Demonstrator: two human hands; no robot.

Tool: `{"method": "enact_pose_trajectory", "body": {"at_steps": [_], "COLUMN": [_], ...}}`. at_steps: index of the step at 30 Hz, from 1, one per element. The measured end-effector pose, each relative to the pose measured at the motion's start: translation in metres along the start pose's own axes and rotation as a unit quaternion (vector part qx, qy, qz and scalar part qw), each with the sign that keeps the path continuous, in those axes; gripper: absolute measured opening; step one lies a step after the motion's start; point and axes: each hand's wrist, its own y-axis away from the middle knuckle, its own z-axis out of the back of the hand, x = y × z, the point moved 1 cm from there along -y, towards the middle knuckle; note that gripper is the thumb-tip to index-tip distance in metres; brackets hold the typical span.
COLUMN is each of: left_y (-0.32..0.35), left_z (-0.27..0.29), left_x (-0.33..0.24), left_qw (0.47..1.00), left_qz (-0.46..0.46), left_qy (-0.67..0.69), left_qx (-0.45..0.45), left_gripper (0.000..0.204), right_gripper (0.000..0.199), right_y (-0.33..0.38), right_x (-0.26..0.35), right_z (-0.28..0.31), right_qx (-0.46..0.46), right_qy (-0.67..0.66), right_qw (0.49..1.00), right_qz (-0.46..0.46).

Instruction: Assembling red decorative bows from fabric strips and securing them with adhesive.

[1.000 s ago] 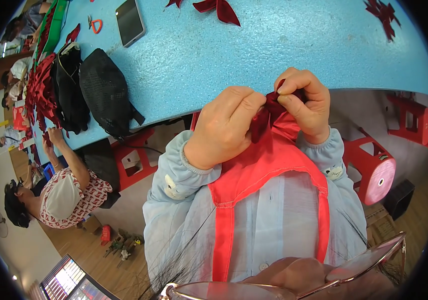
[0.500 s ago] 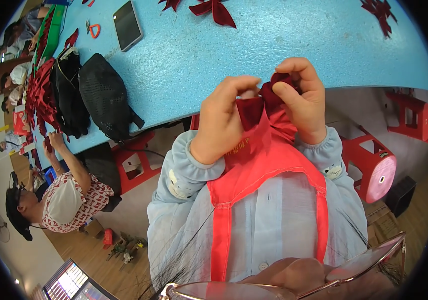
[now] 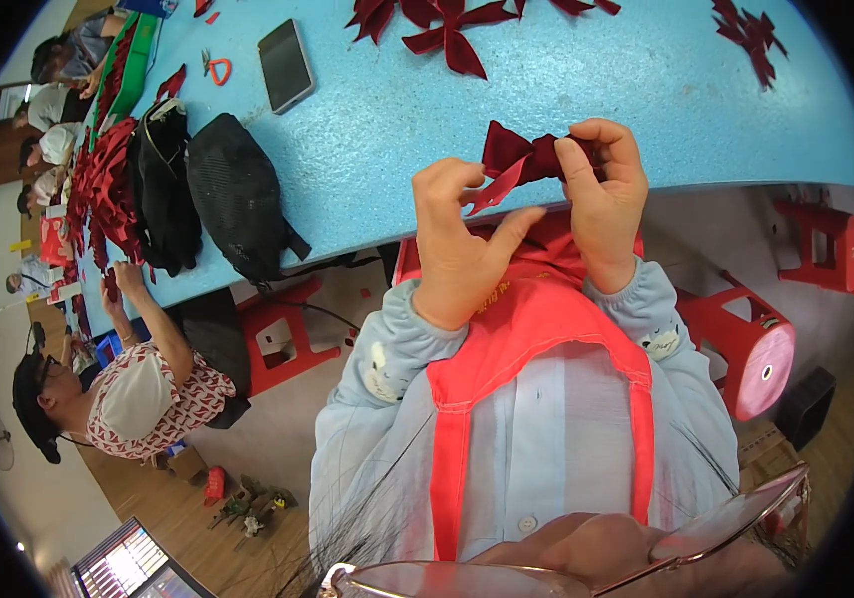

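Note:
A dark red velvet bow (image 3: 534, 159) is up at the table's near edge, its right loop pinched between the thumb and fingers of my right hand (image 3: 607, 194). One lighter ribbon tail of the bow hangs toward my left hand (image 3: 460, 239). That hand is open, with its thumb spread away from curled fingers, close to the tail; whether a fingertip touches it is hard to make out. Behind the hands lie several red velvet bows (image 3: 447, 35) on the blue table (image 3: 387, 130), and another bunch of red bows (image 3: 749, 40) sits at the far right.
To the left are two black bags (image 3: 237, 194), a phone (image 3: 286, 66), orange-handled snips (image 3: 215, 68), a heap of red ribbon (image 3: 103, 189) and a green tray (image 3: 133, 75). A co-worker (image 3: 148, 394) sits at the left. Red stools (image 3: 746, 349) stand below the table at the right.
The bow has risen out of my closed hands and turned so its loops show. My left hand has let go and opened, while my right hand keeps its pinch. The view has shifted slightly.

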Motion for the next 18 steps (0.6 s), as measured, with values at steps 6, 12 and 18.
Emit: {"method": "enact_pose_trajectory", "body": {"at_steps": [6,12,18], "left_y": [-0.008,0.000,-0.019], "left_z": [-0.002,-0.015,-0.006], "left_x": [-0.004,0.026,0.024], "left_qw": [0.951,0.999,0.829], "left_qz": [-0.205,0.016,0.383], "left_qy": [-0.232,0.041,0.407], "left_qx": [-0.013,-0.027,0.020], "left_gripper": [0.023,0.015,0.018], "right_gripper": [0.011,0.008,0.010], "right_y": [0.005,0.008,-0.005], "right_x": [-0.001,-0.001,0.003], "right_z": [-0.009,-0.018,-0.008], "right_qx": [-0.042,-0.064,-0.011], "right_qy": [-0.015,-0.151,-0.174], "right_qw": [0.998,0.983,0.971], "right_qz": [0.039,-0.082,-0.161]}}
